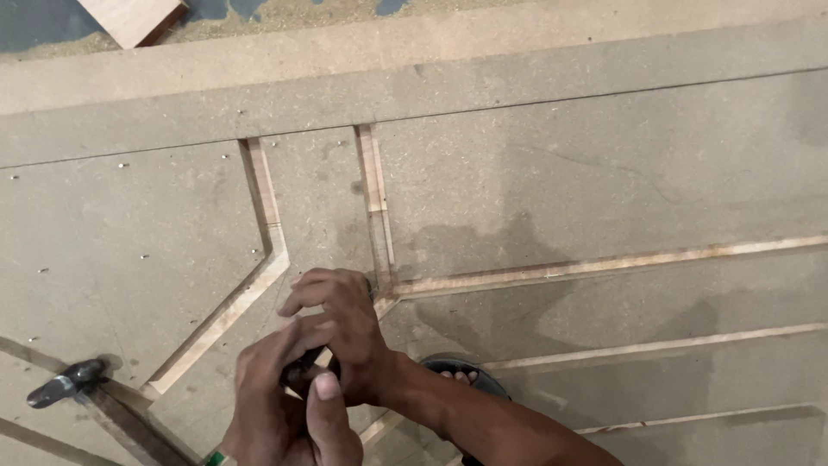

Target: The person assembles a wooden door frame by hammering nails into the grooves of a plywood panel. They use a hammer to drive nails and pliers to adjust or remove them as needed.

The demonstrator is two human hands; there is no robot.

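My right hand reaches in from the lower right. Its fingers are curled, with the tips on the grey-brown board where several thin light wooden strips meet. Whether those fingers pinch anything is hidden. My left hand sits just below it and touches it, thumb up. It closes on a small dark object wedged between the two hands. I cannot tell what that object is.
A dark-headed hammer lies on the board at the lower left. A long strip runs off to the right and an angled strip lies left of the hands. A sandalled foot shows under my right forearm. A wood offcut lies at the top left.
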